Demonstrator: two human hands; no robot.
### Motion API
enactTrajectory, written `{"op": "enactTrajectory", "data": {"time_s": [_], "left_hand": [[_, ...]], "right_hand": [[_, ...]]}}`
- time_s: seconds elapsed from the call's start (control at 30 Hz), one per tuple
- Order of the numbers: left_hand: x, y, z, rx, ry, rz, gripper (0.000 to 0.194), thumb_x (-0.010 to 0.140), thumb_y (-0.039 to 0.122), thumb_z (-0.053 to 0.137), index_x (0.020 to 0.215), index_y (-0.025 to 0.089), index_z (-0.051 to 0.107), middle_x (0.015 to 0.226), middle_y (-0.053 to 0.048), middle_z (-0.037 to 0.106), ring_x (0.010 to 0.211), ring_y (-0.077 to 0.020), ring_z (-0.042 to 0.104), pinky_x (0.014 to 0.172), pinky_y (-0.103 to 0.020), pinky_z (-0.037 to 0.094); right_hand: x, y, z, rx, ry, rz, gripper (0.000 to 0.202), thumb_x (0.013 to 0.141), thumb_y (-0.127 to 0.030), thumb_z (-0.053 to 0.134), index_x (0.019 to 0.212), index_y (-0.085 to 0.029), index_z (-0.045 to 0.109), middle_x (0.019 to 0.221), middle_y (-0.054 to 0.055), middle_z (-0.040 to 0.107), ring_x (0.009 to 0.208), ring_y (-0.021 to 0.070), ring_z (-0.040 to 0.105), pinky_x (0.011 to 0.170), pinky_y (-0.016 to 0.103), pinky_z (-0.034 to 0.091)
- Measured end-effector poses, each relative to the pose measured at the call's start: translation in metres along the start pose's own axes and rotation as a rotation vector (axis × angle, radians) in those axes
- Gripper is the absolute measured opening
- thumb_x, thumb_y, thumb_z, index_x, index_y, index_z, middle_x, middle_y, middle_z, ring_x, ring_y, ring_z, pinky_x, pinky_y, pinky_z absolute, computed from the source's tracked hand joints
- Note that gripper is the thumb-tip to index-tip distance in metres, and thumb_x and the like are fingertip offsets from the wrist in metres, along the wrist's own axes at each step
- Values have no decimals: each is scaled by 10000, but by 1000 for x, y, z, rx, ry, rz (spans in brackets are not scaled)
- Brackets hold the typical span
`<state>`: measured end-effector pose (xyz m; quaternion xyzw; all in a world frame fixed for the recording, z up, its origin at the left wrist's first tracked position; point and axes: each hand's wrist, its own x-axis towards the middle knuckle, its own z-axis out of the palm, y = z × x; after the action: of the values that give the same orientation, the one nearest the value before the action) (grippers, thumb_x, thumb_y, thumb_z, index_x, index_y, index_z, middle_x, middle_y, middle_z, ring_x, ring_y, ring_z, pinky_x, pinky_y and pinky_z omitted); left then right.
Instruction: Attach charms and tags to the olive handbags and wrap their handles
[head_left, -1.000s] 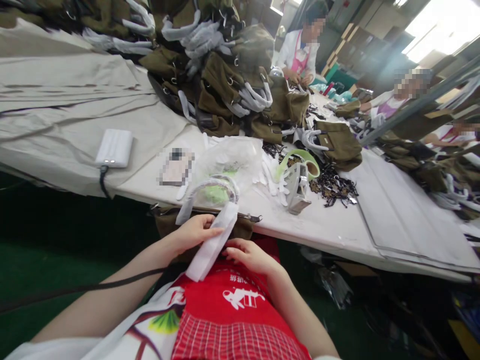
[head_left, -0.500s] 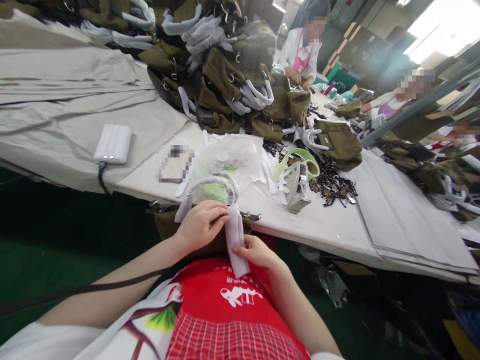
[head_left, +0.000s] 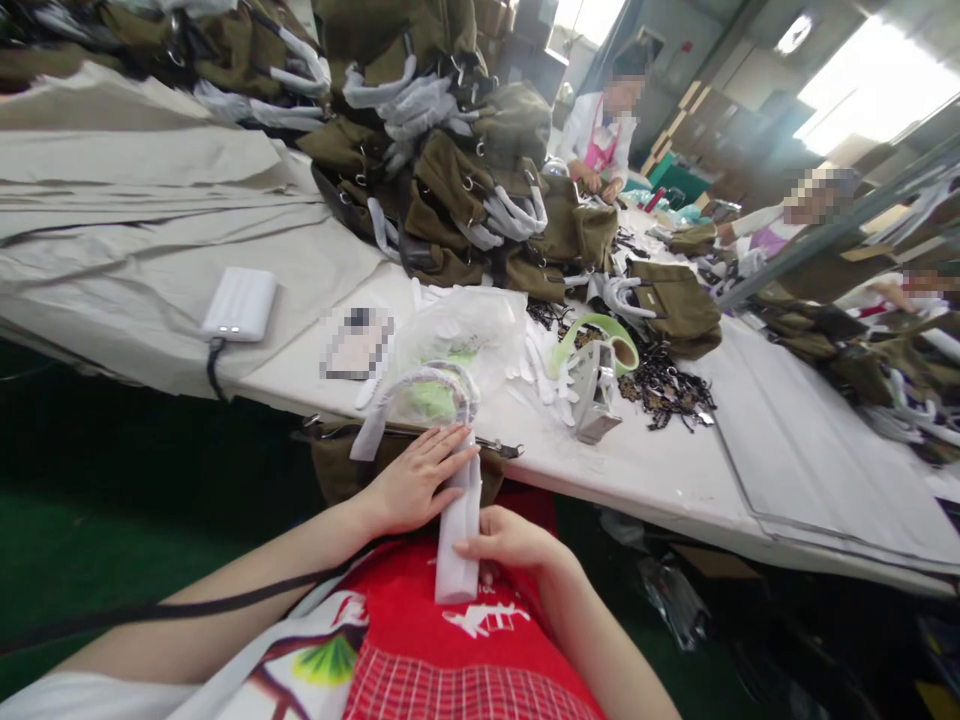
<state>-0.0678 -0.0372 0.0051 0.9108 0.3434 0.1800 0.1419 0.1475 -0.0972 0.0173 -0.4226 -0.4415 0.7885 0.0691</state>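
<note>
An olive-brown bag (head_left: 341, 468) lies at the table edge against my body, its curved handle (head_left: 431, 372) standing up in whitish wrapping. A white foam wrapping strip (head_left: 457, 560) runs from the handle's right end down over my red apron. My left hand (head_left: 420, 480) lies on the strip's upper part, fingers stretched out across it and thumb apart. Lower down, my right hand (head_left: 517, 543) pinches the strip's right edge between thumb and fingers. What is under my left palm is hidden.
Beyond the bag are a clear plastic bag (head_left: 487, 325), a tape dispenser (head_left: 596, 390), a green tape roll (head_left: 626, 350) and dark straps (head_left: 675, 395). A phone (head_left: 356, 345) and white power bank (head_left: 241, 305) lie left. Bags (head_left: 442, 200) are piled behind; co-workers (head_left: 600, 135) stand farther off.
My left hand has gone from curled fingers at the strip's top to stretched fingers lying over it. The strip's lower end and my right hand have moved down; the strip hangs straighter.
</note>
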Motion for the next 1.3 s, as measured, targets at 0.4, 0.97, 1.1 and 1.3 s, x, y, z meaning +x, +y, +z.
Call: {"op": "enactTrajectory", "data": {"time_s": [0.4, 0.97, 1.1, 1.3], "left_hand": [[-86, -54, -59, 140, 811, -694, 637, 851, 393, 579, 1395, 117, 393, 1462, -226, 423, 1397, -347, 370, 1174, -510, 289], [-91, -68, -20, -864, 391, -1034, 733, 594, 537, 819, 1150, 96, 633, 1176, -179, 710, 1115, -332, 659, 1006, -470, 511], [-81, -60, -36, -856, 486, -1030, 614, 613, 488, 825, 1097, 137, 684, 1135, -121, 739, 1086, -325, 674, 1015, -474, 512], [-49, -40, -63, -958, 596, -1109, 481, 626, 458, 815, 1029, 218, 709, 1079, -56, 764, 1055, -323, 691, 933, -452, 577]], "right_hand": [[-7, 21, -54, -313, 756, -161, 419, 776, -550, 683, 929, -160, 699, 749, 56, 725, 645, 192, 657, 610, 300, 507], [44, 32, -34, 189, 621, -369, 667, 587, -472, 869, 1137, -168, 648, 1158, 133, 710, 1101, 324, 652, 1009, 485, 456], [30, 14, -25, 277, 576, -416, 675, 561, -450, 890, 1135, -178, 663, 1173, 116, 708, 1137, 341, 631, 1011, 498, 462], [-5, -14, -24, 287, 550, -530, 623, 562, -371, 906, 1118, -201, 682, 1121, 87, 730, 1098, 325, 650, 1008, 499, 471]]}}
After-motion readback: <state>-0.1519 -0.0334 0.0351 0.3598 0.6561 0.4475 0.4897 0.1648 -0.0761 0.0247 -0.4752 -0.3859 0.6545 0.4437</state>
